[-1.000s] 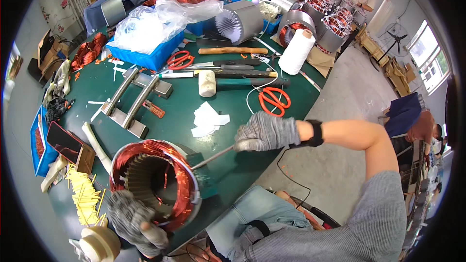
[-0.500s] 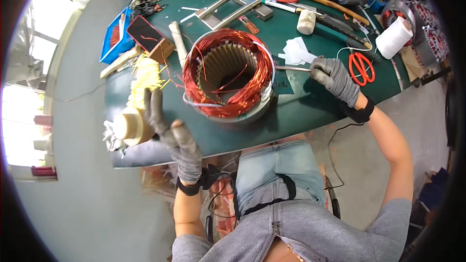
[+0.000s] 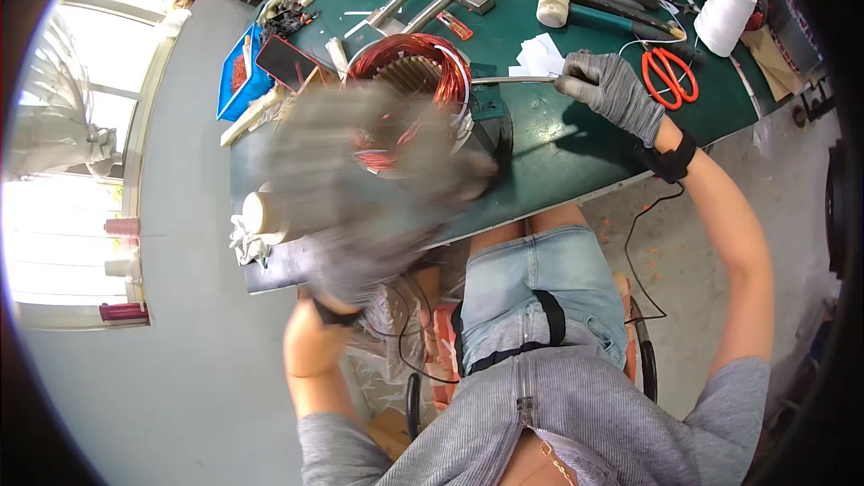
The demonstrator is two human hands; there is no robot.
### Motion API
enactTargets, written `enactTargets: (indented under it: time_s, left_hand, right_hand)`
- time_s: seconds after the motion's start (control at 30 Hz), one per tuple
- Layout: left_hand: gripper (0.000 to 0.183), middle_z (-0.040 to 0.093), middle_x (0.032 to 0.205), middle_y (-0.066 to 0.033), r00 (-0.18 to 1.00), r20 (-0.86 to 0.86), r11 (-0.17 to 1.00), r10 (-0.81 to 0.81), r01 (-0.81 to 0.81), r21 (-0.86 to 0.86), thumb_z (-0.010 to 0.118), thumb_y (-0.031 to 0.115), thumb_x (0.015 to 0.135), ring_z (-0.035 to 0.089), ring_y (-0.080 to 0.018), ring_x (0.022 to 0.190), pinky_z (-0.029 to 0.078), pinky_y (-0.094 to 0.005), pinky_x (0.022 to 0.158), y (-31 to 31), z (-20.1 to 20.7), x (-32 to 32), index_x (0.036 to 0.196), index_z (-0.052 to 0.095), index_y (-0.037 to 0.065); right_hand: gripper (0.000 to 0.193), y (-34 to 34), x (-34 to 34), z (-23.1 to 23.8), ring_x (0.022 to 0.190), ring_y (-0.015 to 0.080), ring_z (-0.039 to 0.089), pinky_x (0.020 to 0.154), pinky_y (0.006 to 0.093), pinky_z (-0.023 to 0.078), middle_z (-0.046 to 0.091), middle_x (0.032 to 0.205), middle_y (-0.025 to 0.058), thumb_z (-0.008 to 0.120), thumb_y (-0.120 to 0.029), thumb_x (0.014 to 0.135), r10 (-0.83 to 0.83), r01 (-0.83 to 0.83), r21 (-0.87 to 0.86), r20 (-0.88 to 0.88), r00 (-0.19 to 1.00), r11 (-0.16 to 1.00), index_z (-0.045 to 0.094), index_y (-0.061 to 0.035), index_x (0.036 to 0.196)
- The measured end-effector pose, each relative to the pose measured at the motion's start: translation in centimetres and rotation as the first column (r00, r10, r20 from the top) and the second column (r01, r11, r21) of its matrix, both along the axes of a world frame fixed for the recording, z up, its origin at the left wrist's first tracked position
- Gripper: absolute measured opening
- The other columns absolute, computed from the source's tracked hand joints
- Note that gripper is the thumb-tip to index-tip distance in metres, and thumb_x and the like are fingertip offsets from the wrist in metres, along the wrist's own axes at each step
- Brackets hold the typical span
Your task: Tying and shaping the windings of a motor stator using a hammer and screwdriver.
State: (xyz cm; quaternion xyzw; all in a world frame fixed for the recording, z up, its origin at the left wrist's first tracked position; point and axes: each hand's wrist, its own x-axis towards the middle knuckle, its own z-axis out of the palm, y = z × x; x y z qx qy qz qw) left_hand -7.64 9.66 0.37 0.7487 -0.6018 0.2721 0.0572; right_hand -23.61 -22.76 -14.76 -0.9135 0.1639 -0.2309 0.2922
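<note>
A motor stator (image 3: 450,67) wound with red copper wire stands on the green-topped bench, its slotted bore partly showing. My left hand (image 3: 369,184), in a grey glove, is raised close to the camera and smeared by motion. It hides the stator's near side, and its fingers cannot be made out. To the right, my gloved right hand (image 3: 607,90) is closed around the end of a thin metal rod (image 3: 517,80). The rod's far end reaches the stator's right side; whether it touches the windings I cannot tell.
Orange-handled scissors (image 3: 669,76) lie right of my right hand, with a white thread spool (image 3: 725,13) beyond. White paper slips (image 3: 540,56), a white-headed mallet (image 3: 553,5) and a metal frame (image 3: 405,2) lie behind. A blue tray (image 3: 241,72) and a cream roll (image 3: 259,213) sit at the left.
My left hand has swung from beside the cream roll, rightward and up in front of the stator. My right hand still grips the rod. The whole view has shifted slightly.
</note>
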Motion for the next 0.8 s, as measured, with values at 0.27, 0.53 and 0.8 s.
enactTargets:
  time_s: [0.27, 0.53, 0.8]
  left_hand:
    - [0.038, 0.051, 0.119, -0.0049, 0.987, 0.133, 0.967, -0.094, 0.123, -0.225, 0.071, 0.026, 0.063, 0.053, -0.0291, 0.096, 0.044, -0.0422, 0.077, -11.1, -7.4, 1.3, 0.1, 0.065, 0.025]
    - [0.025, 0.053, 0.107, -0.0011, 0.986, 0.13, 0.882, -0.102, 0.15, -0.448, 0.072, 0.022, 0.066, 0.049, -0.0265, 0.1, 0.04, -0.0398, 0.082, -10.1, -8.5, 0.5, 0.09, 0.067, 0.028]
    - [0.031, 0.053, 0.105, -0.0032, 0.989, -0.046, 0.894, -0.143, 0.109, -0.436, 0.078, 0.019, 0.057, 0.048, -0.0261, 0.099, 0.036, -0.0409, 0.086, -8.1, -7.7, 1.9, 0.086, 0.072, 0.028]
  right_hand:
    - [0.024, -5.3, -3.7, 7.9, 0.071, 0.0262, 0.056, 0.064, 0.0347, 0.044, 0.058, 0.075, 0.0094, 0.053, -0.026, 0.089, 0.129, -0.174, -0.55, -0.12, 0.984, 0.817, 0.062, -0.0047, 0.093]
    - [0.03, 6.3, -8.0, 6.1, 0.074, 0.0209, 0.061, 0.074, 0.0299, 0.048, 0.064, 0.086, 0.0097, 0.057, -0.02, 0.085, -0.076, 0.059, 0.093, 0.198, 0.977, 0.994, 0.061, -0.0058, 0.111]
    - [0.031, 8.6, -7.2, 7.9, 0.066, 0.0236, 0.054, 0.063, 0.0356, 0.043, 0.059, 0.084, 0.0058, 0.059, -0.02, 0.08, -0.067, 0.063, -0.318, -0.003, 0.998, 0.946, 0.066, -0.0192, 0.111]
